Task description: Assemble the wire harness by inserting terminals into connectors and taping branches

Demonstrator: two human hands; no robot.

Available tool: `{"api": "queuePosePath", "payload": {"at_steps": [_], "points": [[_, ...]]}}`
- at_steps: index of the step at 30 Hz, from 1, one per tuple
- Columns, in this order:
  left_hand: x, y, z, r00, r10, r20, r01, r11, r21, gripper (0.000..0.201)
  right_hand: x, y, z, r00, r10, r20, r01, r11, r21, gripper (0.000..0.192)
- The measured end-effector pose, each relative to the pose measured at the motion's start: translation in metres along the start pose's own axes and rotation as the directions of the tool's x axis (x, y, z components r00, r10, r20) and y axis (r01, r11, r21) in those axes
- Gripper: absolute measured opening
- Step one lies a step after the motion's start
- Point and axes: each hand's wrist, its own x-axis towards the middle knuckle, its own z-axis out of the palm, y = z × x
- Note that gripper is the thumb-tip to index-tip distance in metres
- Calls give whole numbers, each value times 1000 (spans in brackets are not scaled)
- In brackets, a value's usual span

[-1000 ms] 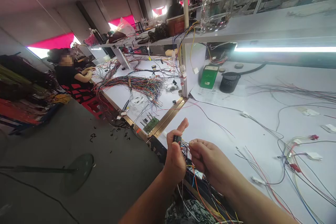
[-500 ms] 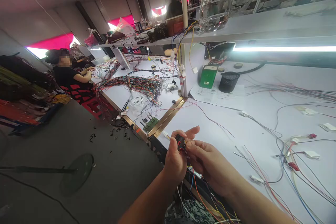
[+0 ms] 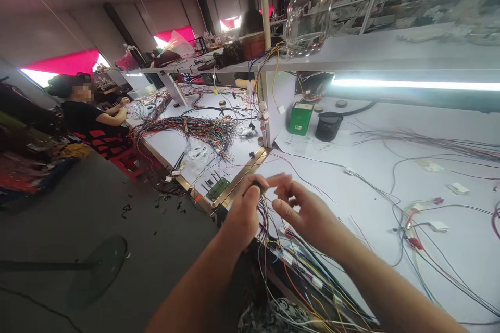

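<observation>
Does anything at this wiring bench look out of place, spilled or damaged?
Small black scraps lie scattered on the floor below the neighbouring bench. The left hand grips a black connector, wires trailing; the right hand is open. No damage shows.

left hand (image 3: 242, 213) pinching black connector (image 3: 258, 186), wires (image 3: 269, 229) trailing

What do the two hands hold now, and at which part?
The left hand pinches a small black connector by its body, wires hanging below. The right hand is open, holding nothing.
</observation>
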Motion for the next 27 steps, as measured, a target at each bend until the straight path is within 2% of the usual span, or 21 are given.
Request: {"api": "queuePosePath", "payload": {"at_steps": [2, 5, 7, 8, 10, 12, 15, 18, 20, 21, 24, 27], "points": [[14, 27, 2, 990, 98, 102, -104, 993, 55, 16, 10, -19, -17, 984, -132, 120, 148, 980, -136, 35], [31, 62, 9, 968, 67, 241, -95, 990, 107, 7, 26, -52, -28, 917, -203, 343, 279, 941, -191, 35], [39, 80, 14, 945, 19, 325, -67, 988, 136, 7, 34, -70, -24, 888, -245, 390, 323, 935, -146, 33], [43, 86, 17, 935, 11, 355, -65, 988, 140, 8, 36, -75, -20, 877, -267, 400, 317, 947, -61, 35], [50, 95, 20, 929, 36, 367, -87, 989, 123, 11, 34, -77, -11, 864, -286, 414, 223, 955, 196, 38], [56, 101, 22, 938, 117, 325, -149, 986, 75, 14, 27, -66, -3, 854, -266, 446, 68, 908, 413, 38], [64, 102, 23, 933, 189, 305, -218, 974, 63, 16, 13, -38, -3, 857, -210, 471, -44, 880, 473, 37], [70, 101, 24, 897, 145, 418, -200, 975, 91, 15, 9, -23, -17, 811, -240, 534, -35, 891, 453, 36], [73, 101, 27, 865, 119, 487, -179, 981, 78, 15, 14, -30, -27, 762, -327, 559, -5, 860, 510, 38], [75, 102, 29, 853, 108, 510, -165, 984, 68, 15, 18, -38, -31, 755, -365, 544, -3, 829, 560, 40], [79, 108, 37, 842, 85, 533, -128, 991, 43, 18, 26, -65, -32, 800, -359, 480, -111, 698, 708, 37], [82, 115, 44, 864, 126, 488, -142, 990, -4, 20, 26, -75, -24, 823, -296, 485, -237, 596, 767, 25]]}}
